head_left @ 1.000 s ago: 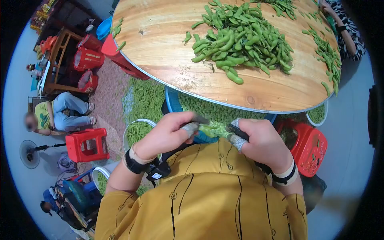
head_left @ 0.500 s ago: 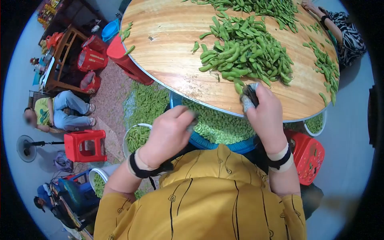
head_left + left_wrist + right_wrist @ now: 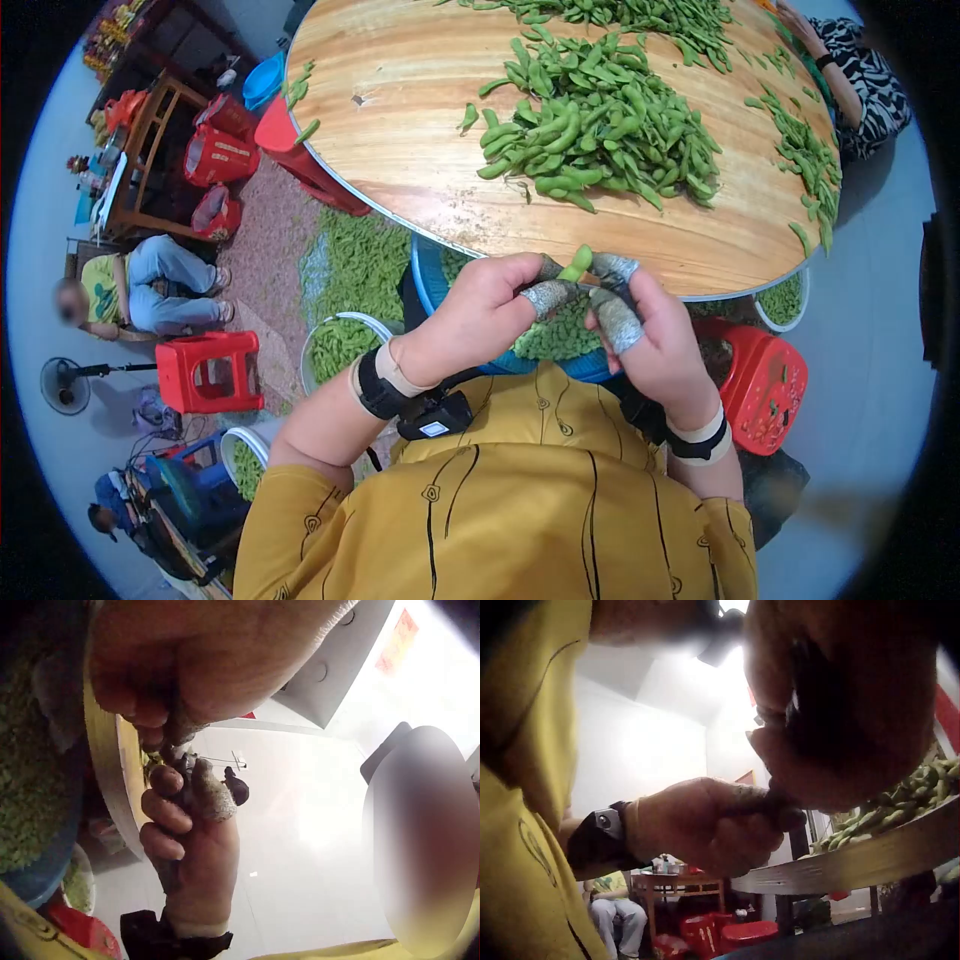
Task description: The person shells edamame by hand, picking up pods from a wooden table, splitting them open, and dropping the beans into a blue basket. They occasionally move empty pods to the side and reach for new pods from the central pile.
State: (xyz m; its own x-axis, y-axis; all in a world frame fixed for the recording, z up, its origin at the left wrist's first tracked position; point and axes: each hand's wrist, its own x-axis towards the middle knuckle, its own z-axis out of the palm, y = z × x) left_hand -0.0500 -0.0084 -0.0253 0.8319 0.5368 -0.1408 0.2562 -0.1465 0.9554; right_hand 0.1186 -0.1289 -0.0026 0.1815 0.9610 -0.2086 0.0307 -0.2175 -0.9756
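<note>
A green bean pod (image 3: pixel 575 264) is held between both hands just below the edge of the round wooden table (image 3: pixel 420 130). My left hand (image 3: pixel 500 305) pinches its lower end with taped fingertips. My right hand (image 3: pixel 640 320) grips the pod from the right, its thumb and fingers wrapped in grey tape, and a dark object lies in its palm. A big heap of pods (image 3: pixel 600 120) lies on the table above. In the left wrist view the right hand (image 3: pixel 187 817) is seen curled by the table rim. The right wrist view shows the left hand (image 3: pixel 705 825) as a fist.
A blue tub of shelled beans (image 3: pixel 560 335) sits under my hands. White bowls of pods (image 3: pixel 335 345) and a red stool (image 3: pixel 765 385) flank it. Another person's arm (image 3: pixel 850 70) rests at the table's far right. A seated person (image 3: pixel 150 285) and red stool (image 3: pixel 210 370) are at left.
My right hand came back from the table's heap with a pod and met the left hand. Both hands now hold the pod over the tub.
</note>
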